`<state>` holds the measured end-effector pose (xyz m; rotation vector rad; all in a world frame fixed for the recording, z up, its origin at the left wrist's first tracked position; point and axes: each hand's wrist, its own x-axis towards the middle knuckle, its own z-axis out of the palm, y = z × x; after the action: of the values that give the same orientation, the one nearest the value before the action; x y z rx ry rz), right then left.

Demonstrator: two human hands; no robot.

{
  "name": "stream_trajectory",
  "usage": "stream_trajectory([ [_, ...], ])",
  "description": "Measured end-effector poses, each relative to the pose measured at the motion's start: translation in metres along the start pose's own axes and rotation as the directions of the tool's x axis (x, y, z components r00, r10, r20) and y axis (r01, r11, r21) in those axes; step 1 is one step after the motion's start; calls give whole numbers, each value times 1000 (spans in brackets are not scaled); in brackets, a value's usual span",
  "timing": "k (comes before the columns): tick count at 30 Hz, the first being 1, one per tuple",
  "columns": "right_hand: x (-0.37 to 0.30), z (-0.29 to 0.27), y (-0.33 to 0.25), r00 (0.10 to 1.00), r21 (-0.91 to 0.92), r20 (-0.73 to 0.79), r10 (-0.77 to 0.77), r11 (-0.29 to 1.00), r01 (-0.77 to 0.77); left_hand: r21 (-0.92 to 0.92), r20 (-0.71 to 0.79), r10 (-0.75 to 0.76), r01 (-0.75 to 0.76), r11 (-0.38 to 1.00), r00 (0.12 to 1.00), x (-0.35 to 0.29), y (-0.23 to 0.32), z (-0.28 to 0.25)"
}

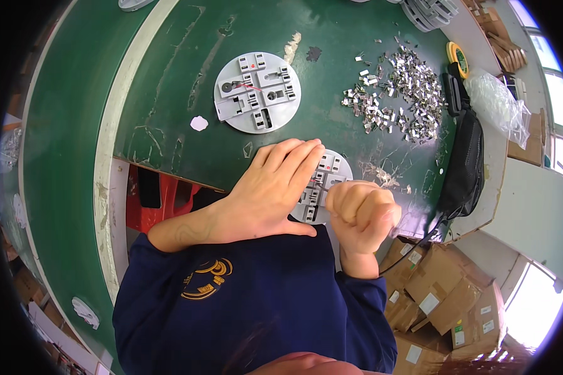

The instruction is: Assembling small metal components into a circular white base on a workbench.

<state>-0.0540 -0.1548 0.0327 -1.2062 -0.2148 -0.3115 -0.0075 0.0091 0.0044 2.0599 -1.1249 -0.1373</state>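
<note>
At the table's near edge lies a round grey plastic base (326, 164) with raised slotted blocks, partly covered by both hands. My left hand (272, 181) is open, fingers stretched out and lying along the base's left side, thumb toward my body. On the base's right side my right hand (364, 215) is closed in a fist. A thin dark bit shows beside its knuckles; what the fist grips is hidden. Farther off rests a second round grey base (270, 119), with similar blocks, small metal clips and a red wire.
A pile of small metal clips (413, 94) spreads over the green table (175, 81) at the right. Beyond it are a black bag (466, 162), a yellow tape roll (458, 59) and clear plastic wrap (497, 106). More grey bases (425, 14) stand at the back. Cardboard boxes (444, 287) fill the lower right.
</note>
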Motion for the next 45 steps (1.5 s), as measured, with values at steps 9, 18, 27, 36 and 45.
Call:
stream_trajectory([
  [9,21,-4,-15,966,-186,257,30,982,19,6,-12,-7,7,1000,1000,-1,0,4],
  [18,9,6,-8,998,-39,-5,61,997,-61,6,-28,-11,11,1000,1000,-2,0,5],
  [27,1,13,-2,994,-196,-108,0,980,-21,-3,-25,-23,23,1000,999,0,-1,5],
  [36,22,-11,-7,979,64,116,166,983,-174,-3,-36,-3,3,1000,999,-2,-2,6],
  [45,17,-8,4,967,-21,253,-23,999,29,0,-31,0,0,1000,1000,0,-2,3],
])
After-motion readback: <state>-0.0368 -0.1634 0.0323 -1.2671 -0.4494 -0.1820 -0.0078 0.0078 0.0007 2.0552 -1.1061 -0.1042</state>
